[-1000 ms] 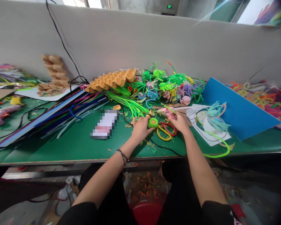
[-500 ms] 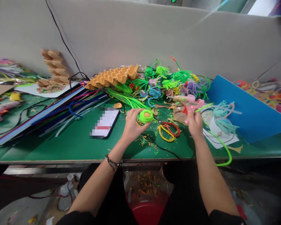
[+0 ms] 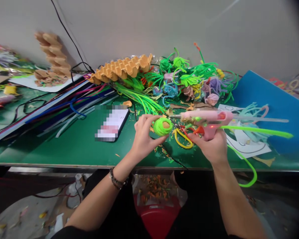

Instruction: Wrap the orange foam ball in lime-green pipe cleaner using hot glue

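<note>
My left hand [image 3: 144, 136] grips a small cup [image 3: 162, 127] wound round with bright green pipe cleaner, its orange-brown core showing at one end. In my right hand [image 3: 211, 146] is a pink hot glue gun [image 3: 206, 118], fingers wrapped round the handle, with a small red light lit. Its nozzle points left, close to the upper edge of the green-wound cup; whether they touch I cannot tell. A clear glue stick [image 3: 261, 118] juts from the gun's back. A bright green pipe cleaner [image 3: 259, 131] runs rightward from beside my right hand. Scissors [image 3: 183, 139] with yellow and red handles lie between the hands, partly hidden.
A phone [image 3: 112, 124] lies left of my left hand. Behind are an egg carton [image 3: 122, 68], a heap of pipe-cleaner pieces [image 3: 189, 79] and long pipe-cleaner bundles [image 3: 82, 96]. A blue board [image 3: 284, 109] leans at right. Scraps litter the green table [image 3: 77, 152].
The glue gun has come round and left, so its nozzle is now by the green-wound cup. The cup has turned slightly in my left hand. The camera view has shifted a little.
</note>
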Action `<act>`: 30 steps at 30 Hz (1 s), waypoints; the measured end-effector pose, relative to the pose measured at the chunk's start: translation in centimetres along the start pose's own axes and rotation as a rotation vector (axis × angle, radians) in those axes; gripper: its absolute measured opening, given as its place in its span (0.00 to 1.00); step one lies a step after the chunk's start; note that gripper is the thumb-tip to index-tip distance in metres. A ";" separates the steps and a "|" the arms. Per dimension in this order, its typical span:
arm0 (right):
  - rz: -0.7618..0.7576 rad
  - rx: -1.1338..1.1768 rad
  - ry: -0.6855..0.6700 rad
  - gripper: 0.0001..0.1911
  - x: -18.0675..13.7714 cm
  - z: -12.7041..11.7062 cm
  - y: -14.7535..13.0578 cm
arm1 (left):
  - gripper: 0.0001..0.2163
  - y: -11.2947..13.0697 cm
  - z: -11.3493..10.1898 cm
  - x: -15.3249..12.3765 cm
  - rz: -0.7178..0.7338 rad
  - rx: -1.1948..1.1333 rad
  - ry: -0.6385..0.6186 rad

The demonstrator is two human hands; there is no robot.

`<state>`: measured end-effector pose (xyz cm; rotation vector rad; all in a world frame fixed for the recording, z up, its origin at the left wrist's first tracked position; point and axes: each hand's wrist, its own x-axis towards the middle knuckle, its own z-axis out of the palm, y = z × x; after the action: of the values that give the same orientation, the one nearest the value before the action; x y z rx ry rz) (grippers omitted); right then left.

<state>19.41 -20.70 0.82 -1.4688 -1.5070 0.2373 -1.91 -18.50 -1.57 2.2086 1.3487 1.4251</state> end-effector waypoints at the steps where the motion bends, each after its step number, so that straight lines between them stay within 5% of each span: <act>1: -0.015 -0.008 -0.016 0.26 -0.1 0.0 -0.3 | 0.22 0.1 -0.1 0.0 0.004 -0.002 0.010; 14: -0.174 -0.152 -0.016 0.21 -0.3 0.4 -1.5 | 0.21 1.0 -0.6 -0.2 -0.019 -0.002 0.063; 30: -0.154 -0.207 -0.072 0.20 -0.1 0.1 -1.5 | 0.19 1.0 -0.9 -0.3 -0.031 -0.008 0.060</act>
<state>18.33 -21.11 1.74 -1.5089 -1.7362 0.0433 -2.07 -19.51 -0.71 2.1464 1.3881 1.4944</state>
